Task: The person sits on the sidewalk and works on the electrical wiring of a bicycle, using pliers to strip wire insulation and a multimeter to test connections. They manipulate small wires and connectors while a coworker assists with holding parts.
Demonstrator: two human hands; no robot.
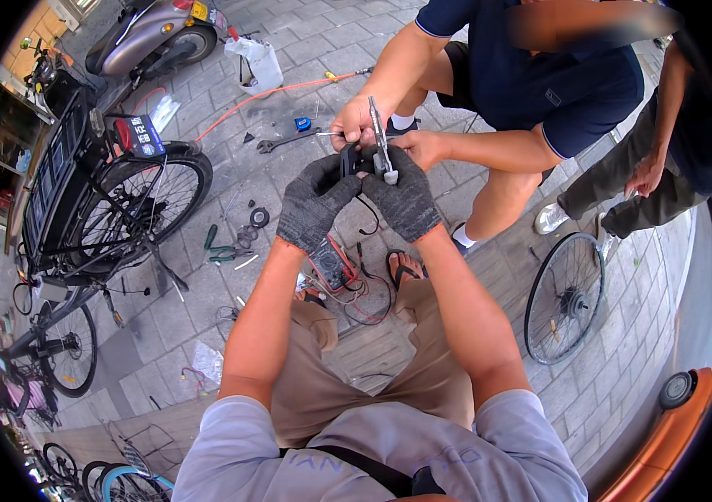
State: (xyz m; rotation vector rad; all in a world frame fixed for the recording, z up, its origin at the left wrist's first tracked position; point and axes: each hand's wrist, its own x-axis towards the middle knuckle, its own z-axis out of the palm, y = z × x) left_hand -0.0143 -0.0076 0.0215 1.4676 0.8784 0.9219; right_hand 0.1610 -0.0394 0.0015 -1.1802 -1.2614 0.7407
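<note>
- An orange car [665,443] shows partly at the near right.
- A black bicycle [54,192] with a rear plate stands at the left, and a silver scooter [142,46] stands beyond it at the far left.
- A co-worker [557,92] in a dark blue shirt is at the far right of the hands; both bare hands reach in close to the gloved ones. Another person [649,184] in grey trousers stands farther right.
- A detached wheel [573,301] with a hub at its centre is to the right.
- A white bag [254,67] sits on the paving at the far side.
- The left hand [314,201], in a dark grey glove, has its thumb and fingers together, clamped on a small black part.
- The right hand [406,197], gloved alike, has its fingers closed around a silver metal tool, just right of that part.
- A multimeter [332,263] with tangled leads lies near, between the feet.
- A wrench [285,140] lies left of the hands, with a blue tape measure [302,124] just beyond it.
- The silver metal tool [379,134] points away.
- Green-handled pliers [222,253] lie at the left, near a black tape roll [259,217].
- The small black part [347,161] is held above the paving, partly hidden by fingers.
</note>
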